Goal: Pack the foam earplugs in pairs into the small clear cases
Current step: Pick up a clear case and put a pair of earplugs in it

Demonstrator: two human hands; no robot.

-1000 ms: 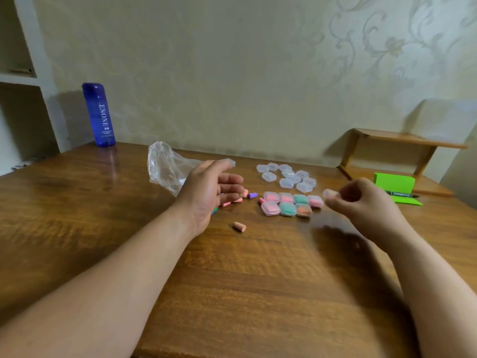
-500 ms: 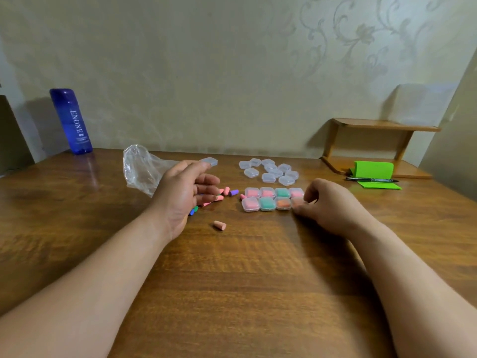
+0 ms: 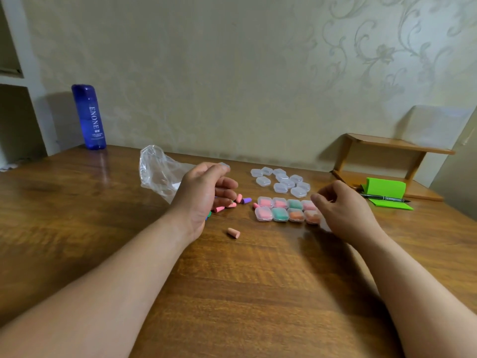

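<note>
Eight filled cases (image 3: 280, 214) sit in two rows of four on the table (image 3: 258, 280). Behind them lie about ten empty cases (image 3: 281, 182). Left of them are at least six loose earplugs (image 3: 233, 233), with more perhaps hidden. Also left of the block, the left hand (image 3: 204, 195) is loosely curled, with one clear case (image 3: 224, 165) at its index fingertip; whether it is held I cannot tell. At the block's right end the right hand (image 3: 343, 210) hovers, fingers loosely bent, nothing seen in them.
</note>
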